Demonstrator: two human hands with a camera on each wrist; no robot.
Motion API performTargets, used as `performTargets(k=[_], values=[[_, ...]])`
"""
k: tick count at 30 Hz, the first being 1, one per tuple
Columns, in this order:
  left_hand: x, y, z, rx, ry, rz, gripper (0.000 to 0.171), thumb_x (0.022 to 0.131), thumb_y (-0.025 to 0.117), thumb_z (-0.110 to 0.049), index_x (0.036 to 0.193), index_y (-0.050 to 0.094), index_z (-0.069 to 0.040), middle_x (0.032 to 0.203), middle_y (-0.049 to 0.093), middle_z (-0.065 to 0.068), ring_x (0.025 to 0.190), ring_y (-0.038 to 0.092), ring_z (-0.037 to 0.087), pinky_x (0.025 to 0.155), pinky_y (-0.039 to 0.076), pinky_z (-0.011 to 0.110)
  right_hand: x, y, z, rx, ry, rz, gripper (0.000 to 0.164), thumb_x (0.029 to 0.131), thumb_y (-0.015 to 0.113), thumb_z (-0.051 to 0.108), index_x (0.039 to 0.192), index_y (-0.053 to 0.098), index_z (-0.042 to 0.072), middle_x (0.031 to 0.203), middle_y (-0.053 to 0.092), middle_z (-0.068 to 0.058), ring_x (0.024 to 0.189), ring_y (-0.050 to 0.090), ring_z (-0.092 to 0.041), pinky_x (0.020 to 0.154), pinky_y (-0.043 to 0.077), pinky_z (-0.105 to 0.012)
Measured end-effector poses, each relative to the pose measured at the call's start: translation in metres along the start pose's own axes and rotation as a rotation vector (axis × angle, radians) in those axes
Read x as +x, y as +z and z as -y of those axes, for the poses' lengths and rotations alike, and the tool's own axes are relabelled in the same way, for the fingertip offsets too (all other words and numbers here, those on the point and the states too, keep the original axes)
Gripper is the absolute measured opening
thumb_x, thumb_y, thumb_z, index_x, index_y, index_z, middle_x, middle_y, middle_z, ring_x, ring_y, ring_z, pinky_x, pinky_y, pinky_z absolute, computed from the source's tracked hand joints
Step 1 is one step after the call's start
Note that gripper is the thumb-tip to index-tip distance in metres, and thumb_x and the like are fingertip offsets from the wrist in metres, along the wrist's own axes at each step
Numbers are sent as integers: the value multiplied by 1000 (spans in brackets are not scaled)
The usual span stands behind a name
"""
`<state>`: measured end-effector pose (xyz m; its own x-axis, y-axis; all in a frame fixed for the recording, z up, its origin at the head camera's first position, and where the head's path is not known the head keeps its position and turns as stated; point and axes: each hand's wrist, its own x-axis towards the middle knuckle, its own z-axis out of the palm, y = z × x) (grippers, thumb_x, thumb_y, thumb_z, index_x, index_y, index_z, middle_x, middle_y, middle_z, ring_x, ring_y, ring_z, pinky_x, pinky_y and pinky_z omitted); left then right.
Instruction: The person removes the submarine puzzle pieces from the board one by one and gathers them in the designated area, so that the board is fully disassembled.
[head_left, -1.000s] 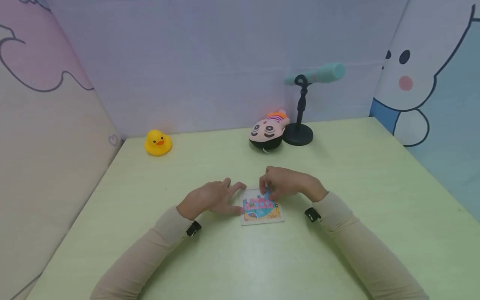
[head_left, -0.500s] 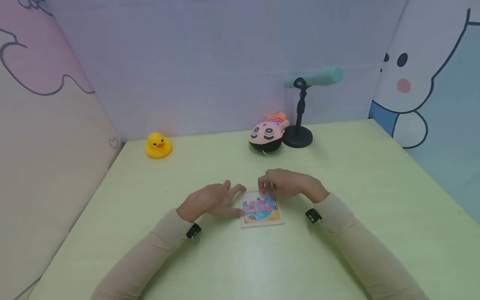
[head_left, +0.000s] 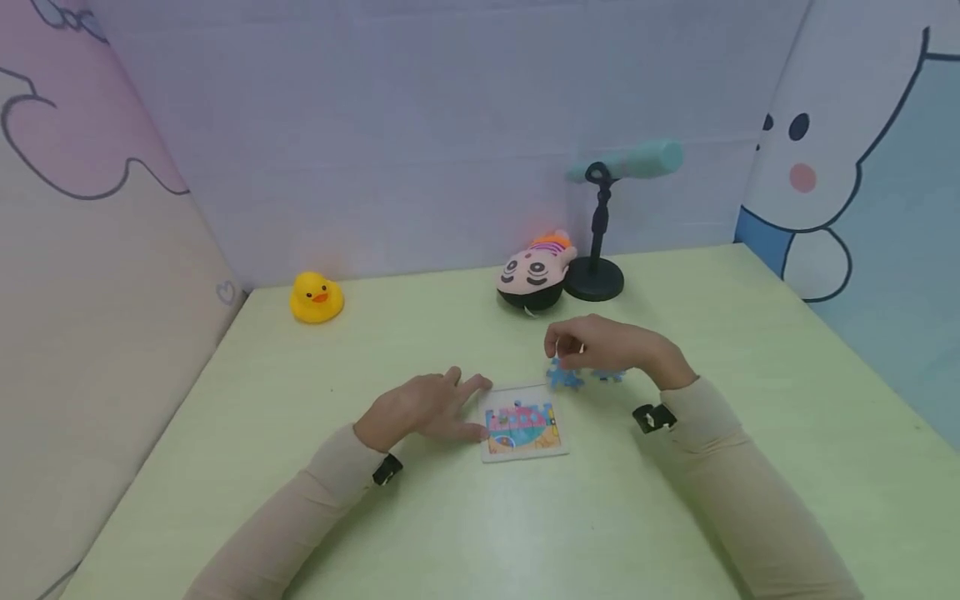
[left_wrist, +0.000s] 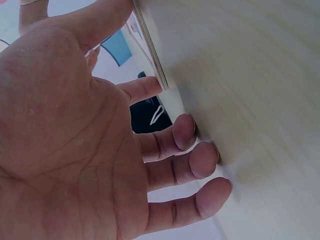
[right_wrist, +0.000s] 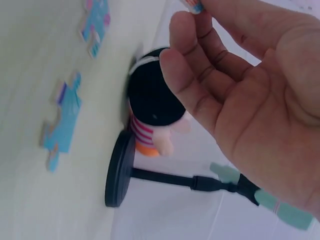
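A small white-framed jigsaw puzzle (head_left: 522, 433) lies on the table, its picture pink, teal and orange. My left hand (head_left: 427, 407) rests at its left side, fingers spread, with thumb and index finger touching the frame's edge. Beyond the puzzle's upper right corner is my right hand (head_left: 603, 342), which pinches a small puzzle piece (right_wrist: 193, 5) between thumb and fingertips; most of that piece is hidden. Under the right hand lie blue puzzle pieces; the right wrist view shows a plain blue one (right_wrist: 65, 122) and a blue one with pink spots (right_wrist: 97, 21).
A yellow rubber duck (head_left: 317, 298) sits at the back left of the table. Toward the back stand a doll (head_left: 534, 275) with black hair and a black stand (head_left: 594, 279) holding a mint-green cylinder (head_left: 648, 158). Walls border the table behind and at both sides.
My right hand has moved from the puzzle's top edge, rightward and away, to above the loose blue pieces. The left hand has stayed at the frame.
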<state>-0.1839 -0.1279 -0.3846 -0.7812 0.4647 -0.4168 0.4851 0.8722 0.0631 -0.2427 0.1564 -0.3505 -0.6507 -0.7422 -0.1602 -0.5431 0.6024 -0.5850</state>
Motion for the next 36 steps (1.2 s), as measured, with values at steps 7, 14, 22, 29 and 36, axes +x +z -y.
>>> performTargets(k=[7,14,22,29,36], values=[[1,-3,0,12,6,4,72,93,58,-63,150,32,-29,121,51,13,90,58,25,80,49,40,-21,-23,-16,-3,24,-49,10,98,61,7,106,67,9,85,58,0,80,53,-17,74,46,-36],[1,3,0,-29,14,11,72,92,59,-63,150,33,-29,121,51,14,90,58,25,79,49,41,-38,-28,-39,36,153,1,11,98,61,6,106,69,6,83,59,-1,77,53,-18,70,44,-35],[1,1,1,-11,12,0,72,93,58,-63,151,32,-29,124,50,16,93,58,27,81,49,41,-44,-28,-68,45,249,39,14,94,62,5,105,70,8,90,62,-4,79,53,-18,69,42,-35],[2,2,3,-41,24,27,73,92,58,-63,151,31,-29,126,50,16,92,58,26,81,49,42,-47,-26,-79,51,270,73,14,93,62,5,105,70,8,96,65,-4,85,55,-19,75,43,-36],[1,0,6,-49,43,44,80,89,58,-69,152,29,-29,127,48,15,95,57,26,84,48,43,-45,-26,-75,29,246,38,15,95,61,3,105,70,8,90,65,-4,80,57,-18,72,44,-36]])
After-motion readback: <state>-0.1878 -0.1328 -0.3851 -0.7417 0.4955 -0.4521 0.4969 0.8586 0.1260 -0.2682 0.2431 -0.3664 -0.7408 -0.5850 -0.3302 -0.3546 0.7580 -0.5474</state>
